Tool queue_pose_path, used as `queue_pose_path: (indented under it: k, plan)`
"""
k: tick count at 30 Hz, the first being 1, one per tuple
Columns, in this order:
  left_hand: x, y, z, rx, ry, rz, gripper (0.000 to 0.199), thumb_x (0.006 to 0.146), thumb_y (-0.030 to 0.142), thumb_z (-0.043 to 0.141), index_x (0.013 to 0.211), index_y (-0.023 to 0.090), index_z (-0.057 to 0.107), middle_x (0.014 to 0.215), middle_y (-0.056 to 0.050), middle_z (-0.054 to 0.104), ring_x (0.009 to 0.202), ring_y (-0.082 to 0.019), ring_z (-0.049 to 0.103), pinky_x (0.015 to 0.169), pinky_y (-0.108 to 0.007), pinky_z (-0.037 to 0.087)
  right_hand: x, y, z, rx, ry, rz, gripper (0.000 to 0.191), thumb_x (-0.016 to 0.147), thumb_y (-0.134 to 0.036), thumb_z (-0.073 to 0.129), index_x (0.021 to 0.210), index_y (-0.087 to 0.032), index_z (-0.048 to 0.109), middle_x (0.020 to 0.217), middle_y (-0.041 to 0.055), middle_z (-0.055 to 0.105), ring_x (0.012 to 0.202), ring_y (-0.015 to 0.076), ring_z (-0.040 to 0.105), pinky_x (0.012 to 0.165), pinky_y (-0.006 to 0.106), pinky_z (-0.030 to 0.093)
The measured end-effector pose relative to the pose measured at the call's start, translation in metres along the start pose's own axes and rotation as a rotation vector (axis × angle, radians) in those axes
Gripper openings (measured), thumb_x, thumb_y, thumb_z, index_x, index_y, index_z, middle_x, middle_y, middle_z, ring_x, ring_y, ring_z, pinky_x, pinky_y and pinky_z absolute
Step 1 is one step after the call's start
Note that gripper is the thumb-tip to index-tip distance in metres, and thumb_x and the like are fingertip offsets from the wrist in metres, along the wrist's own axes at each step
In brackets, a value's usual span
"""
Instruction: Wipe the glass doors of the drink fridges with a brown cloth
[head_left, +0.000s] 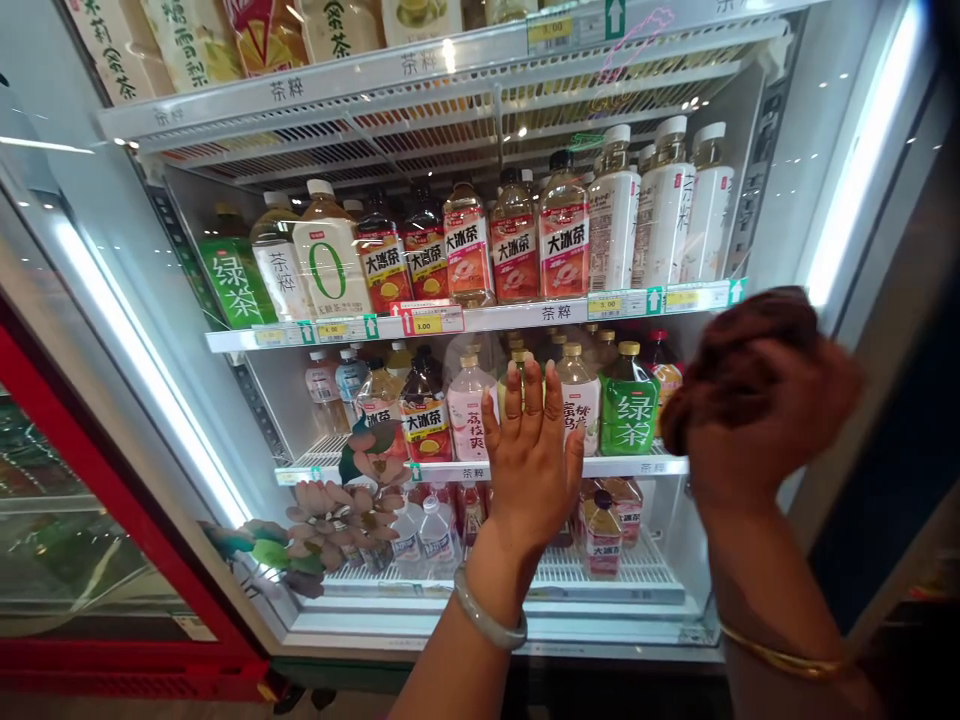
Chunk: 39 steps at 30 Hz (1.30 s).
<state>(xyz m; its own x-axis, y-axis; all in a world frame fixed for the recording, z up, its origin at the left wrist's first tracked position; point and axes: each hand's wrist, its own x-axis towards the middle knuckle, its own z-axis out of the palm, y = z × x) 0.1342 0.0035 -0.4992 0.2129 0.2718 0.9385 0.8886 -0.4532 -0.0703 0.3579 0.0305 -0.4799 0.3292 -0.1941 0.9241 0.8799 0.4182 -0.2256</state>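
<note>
My left hand point(529, 470), with a pale bangle on its wrist, lies flat with its fingers spread against the glass door in front of the shelved bottles. Further right, my right hand point(780, 430) is closed round a crumpled dark brown cloth point(761, 330). A gold bracelet circles that wrist. Behind the left fingers stand a pink-labelled bottle point(471, 410) and a white-labelled one point(581, 400), with a green-labelled bottle point(628, 405) beside them.
Bottles line several cooler shelves point(555, 313). Flower decals point(345, 515) are on the glass at the lower left. A red-framed cooler door point(142, 530) stands at the left, and bright light strips point(874, 150) run up both sides.
</note>
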Motion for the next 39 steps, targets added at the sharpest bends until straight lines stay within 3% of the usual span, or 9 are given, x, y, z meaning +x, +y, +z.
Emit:
queue_pose_path:
  k: [4, 12, 16, 20, 23, 27, 30, 35, 39]
  plan:
    - [-0.001, -0.001, 0.0, -0.006, 0.0, 0.005, 0.084, 0.103, 0.035, 0.053, 0.17, 0.015, 0.006, 0.177, -0.012, 0.009, 0.166, -0.023, -0.001, 0.135, -0.049, -0.004, 0.006, 0.02, -0.008, -0.112, 0.198, 0.074, 0.075, 0.055, -0.003, 0.063, 0.128, -0.022, 0.064, 0.12, 0.0114, 0.064, 0.117, 0.0339, 0.06, 0.099, 0.053, 0.048]
    - [0.0, 0.0, -0.001, -0.015, -0.019, -0.003, 0.085, 0.102, 0.028, 0.051, 0.17, 0.015, 0.002, 0.177, -0.015, 0.011, 0.166, -0.026, 0.0, 0.135, -0.054, -0.004, -0.022, -0.105, 0.009, 0.202, -0.204, -0.271, 0.036, 0.087, -0.017, 0.069, 0.12, -0.032, 0.065, 0.136, 0.0048, 0.063, 0.13, 0.0256, 0.061, 0.112, 0.048, 0.05]
    - [-0.002, -0.002, -0.004, -0.02, -0.051, -0.002, 0.089, 0.103, 0.032, 0.053, 0.17, 0.019, -0.003, 0.177, -0.013, 0.009, 0.165, -0.026, -0.001, 0.135, -0.056, 0.0, -0.013, -0.042, -0.002, 0.091, -0.149, -0.249, 0.043, 0.081, -0.022, 0.071, 0.122, -0.031, 0.065, 0.137, 0.0058, 0.062, 0.13, 0.0291, 0.061, 0.111, 0.051, 0.051]
    - [-0.009, -0.003, -0.002, -0.025, -0.065, 0.019, 0.088, 0.102, 0.027, 0.054, 0.17, 0.023, -0.001, 0.177, -0.011, 0.006, 0.165, -0.026, -0.003, 0.135, -0.056, 0.001, -0.003, 0.033, -0.019, -0.113, 0.143, 0.111, 0.061, 0.064, -0.018, 0.072, 0.125, -0.025, 0.067, 0.128, 0.0143, 0.063, 0.12, 0.0349, 0.063, 0.103, 0.053, 0.052]
    - [-0.014, -0.002, 0.001, -0.024, -0.058, 0.037, 0.089, 0.101, 0.027, 0.057, 0.17, 0.024, 0.001, 0.177, -0.012, 0.006, 0.164, -0.027, -0.005, 0.134, -0.058, 0.0, -0.009, 0.029, -0.027, -0.13, 0.166, 0.291, 0.065, 0.066, -0.016, 0.068, 0.131, -0.023, 0.062, 0.126, 0.0163, 0.061, 0.117, 0.0335, 0.062, 0.102, 0.053, 0.051]
    - [-0.016, -0.002, 0.003, -0.033, -0.06, 0.037, 0.087, 0.101, 0.027, 0.057, 0.17, 0.024, 0.004, 0.177, -0.012, 0.008, 0.165, -0.028, -0.004, 0.134, -0.059, 0.001, -0.024, -0.012, -0.035, -0.081, -0.124, 0.198, 0.052, 0.073, -0.021, 0.066, 0.125, -0.025, 0.065, 0.134, 0.0129, 0.057, 0.127, 0.0325, 0.059, 0.105, 0.054, 0.051]
    - [-0.016, 0.0, 0.002, -0.042, -0.058, 0.028, 0.088, 0.101, 0.026, 0.058, 0.17, 0.025, 0.004, 0.177, -0.011, 0.006, 0.164, -0.028, -0.005, 0.133, -0.059, 0.001, -0.024, 0.001, -0.047, -0.047, -0.248, 0.133, 0.048, 0.074, -0.024, 0.066, 0.121, -0.027, 0.066, 0.136, 0.0102, 0.057, 0.128, 0.0326, 0.058, 0.107, 0.055, 0.051]
    - [-0.02, 0.009, 0.004, -0.036, -0.07, -0.009, 0.089, 0.1, 0.027, 0.061, 0.169, 0.029, 0.006, 0.176, -0.011, 0.0, 0.163, -0.031, -0.006, 0.131, -0.065, 0.001, -0.019, 0.061, -0.058, -0.144, 0.053, 0.283, 0.053, 0.071, -0.019, 0.069, 0.122, -0.029, 0.063, 0.125, 0.0135, 0.059, 0.122, 0.0366, 0.058, 0.108, 0.054, 0.046]
    - [-0.021, 0.029, 0.012, -0.059, -0.065, -0.041, 0.088, 0.102, 0.024, 0.056, 0.169, 0.027, 0.0, 0.175, -0.013, 0.012, 0.164, -0.027, 0.001, 0.129, -0.065, -0.007, -0.025, 0.048, -0.051, -0.172, 0.093, 0.322, 0.053, 0.072, -0.019, 0.067, 0.125, -0.025, 0.063, 0.128, 0.0146, 0.058, 0.125, 0.0355, 0.057, 0.109, 0.057, 0.046]
